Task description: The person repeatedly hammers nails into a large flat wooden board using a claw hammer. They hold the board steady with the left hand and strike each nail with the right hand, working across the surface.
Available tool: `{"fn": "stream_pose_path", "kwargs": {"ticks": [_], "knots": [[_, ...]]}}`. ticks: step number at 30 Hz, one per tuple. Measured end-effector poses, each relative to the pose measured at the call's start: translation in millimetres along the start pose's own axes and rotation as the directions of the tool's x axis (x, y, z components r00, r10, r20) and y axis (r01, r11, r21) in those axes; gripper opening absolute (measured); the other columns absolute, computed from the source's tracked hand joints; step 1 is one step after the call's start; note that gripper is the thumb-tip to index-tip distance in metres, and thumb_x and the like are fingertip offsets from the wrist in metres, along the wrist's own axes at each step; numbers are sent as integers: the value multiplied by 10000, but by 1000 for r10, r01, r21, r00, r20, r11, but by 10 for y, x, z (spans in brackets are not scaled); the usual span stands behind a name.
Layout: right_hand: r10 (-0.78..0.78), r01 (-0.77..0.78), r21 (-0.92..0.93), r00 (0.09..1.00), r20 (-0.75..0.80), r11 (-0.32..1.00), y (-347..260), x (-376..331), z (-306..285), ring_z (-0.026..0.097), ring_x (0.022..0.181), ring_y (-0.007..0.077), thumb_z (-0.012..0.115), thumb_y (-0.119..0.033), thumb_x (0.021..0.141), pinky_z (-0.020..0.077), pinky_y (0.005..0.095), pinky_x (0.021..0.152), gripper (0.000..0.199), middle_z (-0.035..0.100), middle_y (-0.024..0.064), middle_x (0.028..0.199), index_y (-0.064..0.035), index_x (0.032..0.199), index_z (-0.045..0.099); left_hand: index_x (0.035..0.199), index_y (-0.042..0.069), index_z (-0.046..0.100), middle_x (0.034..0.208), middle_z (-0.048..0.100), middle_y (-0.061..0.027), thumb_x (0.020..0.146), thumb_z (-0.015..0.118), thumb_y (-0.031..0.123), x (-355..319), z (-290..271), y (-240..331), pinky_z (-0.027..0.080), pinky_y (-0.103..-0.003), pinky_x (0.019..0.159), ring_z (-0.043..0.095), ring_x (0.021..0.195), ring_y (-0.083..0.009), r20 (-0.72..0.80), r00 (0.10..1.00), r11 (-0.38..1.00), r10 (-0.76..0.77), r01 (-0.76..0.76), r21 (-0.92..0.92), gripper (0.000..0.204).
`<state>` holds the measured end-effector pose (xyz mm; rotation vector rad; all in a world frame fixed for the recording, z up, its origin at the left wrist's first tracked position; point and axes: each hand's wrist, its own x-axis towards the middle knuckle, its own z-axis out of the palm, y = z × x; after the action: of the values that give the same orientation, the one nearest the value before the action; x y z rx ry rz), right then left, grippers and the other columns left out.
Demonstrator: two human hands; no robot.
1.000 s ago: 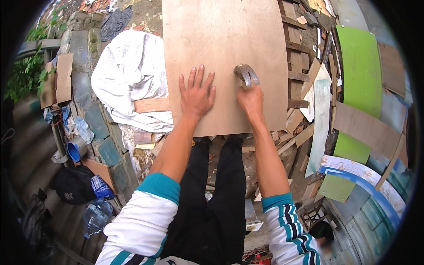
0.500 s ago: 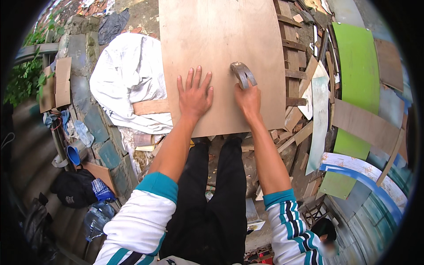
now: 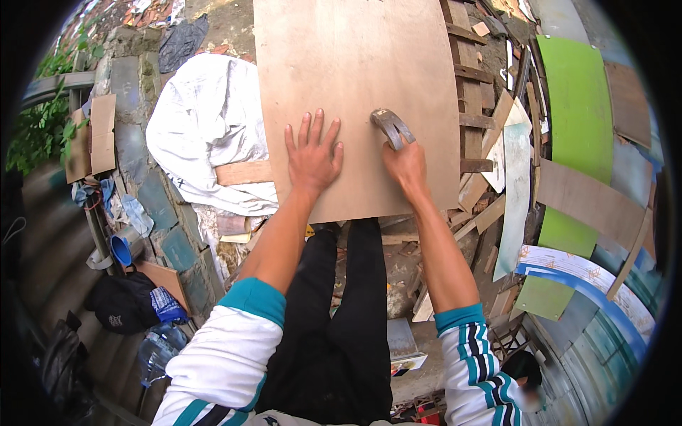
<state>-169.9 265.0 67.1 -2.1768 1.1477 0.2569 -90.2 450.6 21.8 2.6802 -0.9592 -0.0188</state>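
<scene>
A light brown plywood sheet [image 3: 355, 57] stretches out in front of me. My left hand [image 3: 313, 156] lies flat on its near left part, fingers spread. In my right hand [image 3: 406, 167], closed round the handle, is a claw hammer [image 3: 391, 128] held over the near right part of the sheet. The hammer's metal head and split claw show above my fist, while its handle is hidden by the hand. Whether the head touches the plywood, I cannot tell. No nail can be made out near it.
White cloth [image 3: 206, 128] and a short wood piece [image 3: 244, 172] lie left of the sheet. Slatted wood [image 3: 474, 121] shows along its right edge. Farther right are a green panel [image 3: 577, 121] and offcuts. A black cap [image 3: 121, 302] and plastic bottle [image 3: 160, 351] sit at lower left.
The hammer and my right hand have shifted slightly toward me and to the right. My left hand stays nearly where it was on the sheet. My right leg has moved a little left.
</scene>
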Motion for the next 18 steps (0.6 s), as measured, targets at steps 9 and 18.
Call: {"fn": "stream_pose_path", "kwargs": {"ticks": [9, 18], "knots": [[-173, 131, -216, 968, -185, 968, -55, 352, -177, 688, 791, 420, 731, -223, 808, 527, 512, 702, 262, 713, 181, 837, -86, 1024, 674, 1465, 254, 533, 1590, 392, -90, 929, 603, 352, -3, -5, -47, 153, -609, 1206, 315, 1483, -298, 40, 999, 1000, -3, 2, 23, 549], [-374, 329, -354, 925, -65, 875, 154, 535, -82, 673, 914, 302, 801, -250, 767, 463, 467, 773, 260, 684, 79, 915, -114, 909, 631, 1384, 213, 596, 1524, 423, -88, 910, 639, 329, 29, -62, -54, 203, -612, 1161, 336, 1440, -299, 25, 1000, 1000, 12, -12, 15, 490]]}}
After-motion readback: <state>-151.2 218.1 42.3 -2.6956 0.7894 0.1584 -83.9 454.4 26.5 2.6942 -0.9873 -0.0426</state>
